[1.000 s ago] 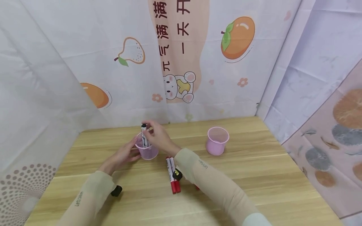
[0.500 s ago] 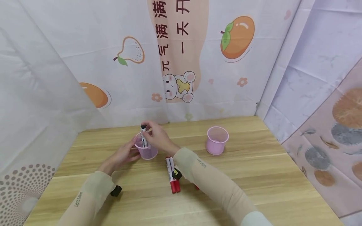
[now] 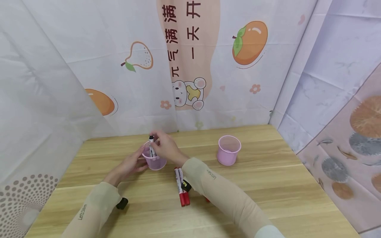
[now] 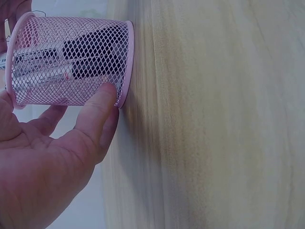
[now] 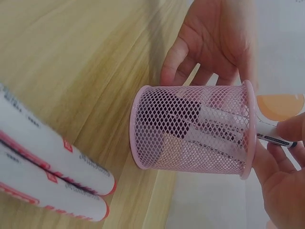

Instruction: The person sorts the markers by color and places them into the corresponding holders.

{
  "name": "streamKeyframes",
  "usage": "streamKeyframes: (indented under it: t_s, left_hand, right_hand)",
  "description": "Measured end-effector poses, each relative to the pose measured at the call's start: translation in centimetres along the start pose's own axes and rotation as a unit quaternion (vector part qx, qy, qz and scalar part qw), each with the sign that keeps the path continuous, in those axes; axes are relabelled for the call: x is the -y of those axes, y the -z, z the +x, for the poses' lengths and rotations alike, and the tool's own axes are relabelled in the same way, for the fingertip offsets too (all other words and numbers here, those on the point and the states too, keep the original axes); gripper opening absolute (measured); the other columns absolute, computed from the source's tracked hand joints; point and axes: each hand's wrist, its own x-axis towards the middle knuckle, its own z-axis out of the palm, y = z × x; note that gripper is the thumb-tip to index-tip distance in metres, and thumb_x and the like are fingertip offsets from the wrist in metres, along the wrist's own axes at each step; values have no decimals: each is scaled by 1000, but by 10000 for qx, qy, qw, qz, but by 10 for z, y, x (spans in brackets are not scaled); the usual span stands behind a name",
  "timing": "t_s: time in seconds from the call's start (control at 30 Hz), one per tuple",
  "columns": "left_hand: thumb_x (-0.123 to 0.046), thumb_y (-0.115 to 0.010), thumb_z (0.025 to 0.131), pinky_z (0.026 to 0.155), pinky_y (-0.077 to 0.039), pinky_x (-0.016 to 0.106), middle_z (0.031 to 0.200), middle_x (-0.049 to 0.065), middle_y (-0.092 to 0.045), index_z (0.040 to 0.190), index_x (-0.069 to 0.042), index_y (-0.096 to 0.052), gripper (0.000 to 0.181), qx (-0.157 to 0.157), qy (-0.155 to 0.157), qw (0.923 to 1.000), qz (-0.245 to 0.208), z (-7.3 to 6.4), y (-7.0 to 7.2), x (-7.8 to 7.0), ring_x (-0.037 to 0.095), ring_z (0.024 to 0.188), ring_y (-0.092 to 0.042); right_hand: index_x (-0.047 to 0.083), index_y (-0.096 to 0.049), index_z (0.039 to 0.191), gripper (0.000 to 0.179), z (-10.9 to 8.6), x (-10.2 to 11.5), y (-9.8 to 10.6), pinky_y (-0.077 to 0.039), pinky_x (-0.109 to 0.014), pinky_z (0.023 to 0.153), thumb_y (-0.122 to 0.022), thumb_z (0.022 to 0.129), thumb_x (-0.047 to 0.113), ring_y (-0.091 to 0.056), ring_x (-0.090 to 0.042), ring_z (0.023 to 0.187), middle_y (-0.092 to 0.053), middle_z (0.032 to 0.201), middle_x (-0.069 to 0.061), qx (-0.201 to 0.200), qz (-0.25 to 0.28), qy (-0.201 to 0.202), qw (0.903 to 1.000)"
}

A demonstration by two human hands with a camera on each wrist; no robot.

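Observation:
A pink mesh pen cup (image 3: 156, 163) stands upright at the left of the table. My left hand (image 3: 131, 165) holds its left side, fingers against the mesh near the base and rim in the left wrist view. Over the rim, my right hand (image 3: 167, 147) pinches the upper end of a whiteboard marker (image 3: 152, 147) whose lower part is inside the cup. Through the mesh, black marker caps (image 5: 183, 117) point down toward the base, and at least two markers show. Two red-capped markers (image 3: 182, 188) lie side by side on the table, partly hidden by the right wrist's black camera.
A second pink mesh cup (image 3: 227, 155) stands to the right, beyond the right forearm. A bit of red (image 3: 207, 199) peeks out beneath that forearm. Printed cloth (image 3: 208, 66) hangs behind the wooden table (image 3: 282, 175).
The marker in my right hand has sunk slightly deeper into the cup, the hand lowering a little with it. My left hand keeps its hold, and the head view has tilted slightly.

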Motion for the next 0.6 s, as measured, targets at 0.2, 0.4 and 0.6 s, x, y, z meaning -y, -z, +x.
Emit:
streamKeyframes:
  t_s: [0.2, 0.4, 0.6]
  left_hand:
    - [-62, -28, 106, 109, -45, 42, 157, 31, -25, 160, 1, -18, 83, 18, -8, 10000, 73, 0, 0, 0, 46, 144, -32]
    - [-63, -29, 105, 109, -45, 42, 157, 31, -25, 161, -1, -18, 84, 27, 0, 10000, 90, 0, 2, 0, 46, 144, -32]
    - [-66, -30, 104, 110, -45, 43, 157, 30, -26, 160, 0, -19, 87, -16, 17, 10000, 83, 1, 3, 1, 47, 144, -32]
  right_hand:
    - [2, -61, 129, 35, 0, -1, 0, -53, -13, 76, -69, 95, 4, -66, -11, 90, -67, 110, -8, 43, -295, 158, 9994]
    - [2, -60, 129, 35, 0, -1, 0, -54, -14, 76, -69, 95, 4, -66, -13, 91, -66, 109, -8, 41, -224, 76, 9997]
    - [6, -60, 128, 37, 1, -2, -2, -54, -14, 73, -72, 93, 2, -65, -13, 87, -65, 106, -8, -104, -97, -87, 9999]
